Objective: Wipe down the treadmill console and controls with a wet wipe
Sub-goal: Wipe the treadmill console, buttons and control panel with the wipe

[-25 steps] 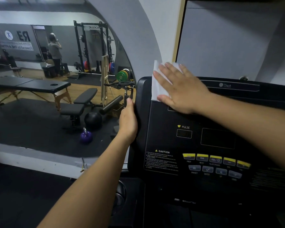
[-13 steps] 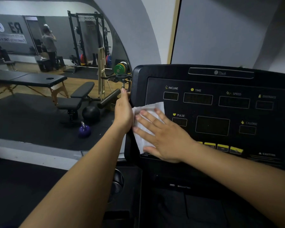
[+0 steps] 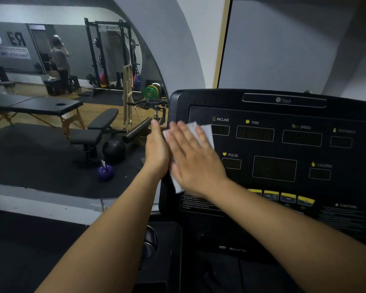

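Wipe (image 3: pixel 207 132) higher now; white, flat, blurred

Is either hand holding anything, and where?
Right hand presses a white wet wipe flat on the black treadmill console, no grip. Left hand lies against its left edge; grip unclear.

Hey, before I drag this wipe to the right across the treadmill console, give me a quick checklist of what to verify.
1. Wet wipe pinned flat under the right hand on the console: ok.
2. Left hand braced against the console's left edge: ok.
3. Path rightward over the TIME display free of objects: ok.
4. Displays dark, so the console seems to be off: ok.
5. All yellow buttons clear to wipe: cannot tell, since the right forearm hides some.
6. Wipe moist enough: cannot tell.
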A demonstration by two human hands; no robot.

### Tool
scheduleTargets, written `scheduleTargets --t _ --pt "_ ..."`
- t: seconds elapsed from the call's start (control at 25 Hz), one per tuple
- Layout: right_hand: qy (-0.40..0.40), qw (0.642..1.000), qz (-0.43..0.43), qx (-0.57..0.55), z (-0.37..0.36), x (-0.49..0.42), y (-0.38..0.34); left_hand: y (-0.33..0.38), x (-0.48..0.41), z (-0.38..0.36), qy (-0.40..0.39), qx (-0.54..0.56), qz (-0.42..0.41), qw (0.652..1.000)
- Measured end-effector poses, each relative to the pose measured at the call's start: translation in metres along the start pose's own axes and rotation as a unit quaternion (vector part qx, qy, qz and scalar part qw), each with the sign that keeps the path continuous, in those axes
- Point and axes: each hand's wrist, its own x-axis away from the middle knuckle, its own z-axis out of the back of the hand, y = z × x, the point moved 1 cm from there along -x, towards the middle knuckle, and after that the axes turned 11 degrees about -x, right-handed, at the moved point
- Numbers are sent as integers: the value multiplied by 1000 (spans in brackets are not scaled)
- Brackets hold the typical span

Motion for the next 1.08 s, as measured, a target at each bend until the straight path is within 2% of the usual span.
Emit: scheduleTargets --t 0.16,0.28,0.36,0.56,0.68,0.76,0.92,1.0,1.08 --pt "4 999 -23 49 29 -44 42 1 1 -2 -13 34 12 999" --pt "25 997 -59 42 39 -62 53 -3 1 -1 -39 123 70 989" --pt "28 998 -51 34 33 -53 43 -5 0 4 -53 177 110 977" --pt "-57 987 147 32 -7 22 8 -13 -4 21 -54 216 89 971" --pt "-110 941 315 55 -19 50 16 -4 2 27 -65 209 61 974" --pt "-115 925 358 61 -8 41 41 -5 9 28 -88 182 41 979" --pt "-49 966 227 115 44 -27 111 -24 37 12 -163 130 79 975" --pt "-42 976 166 137 54 -50 116 -30 43 11 -179 137 115 967" --pt "-16 993 62 96 51 -65 96 -31 41 17 -214 165 137 953"
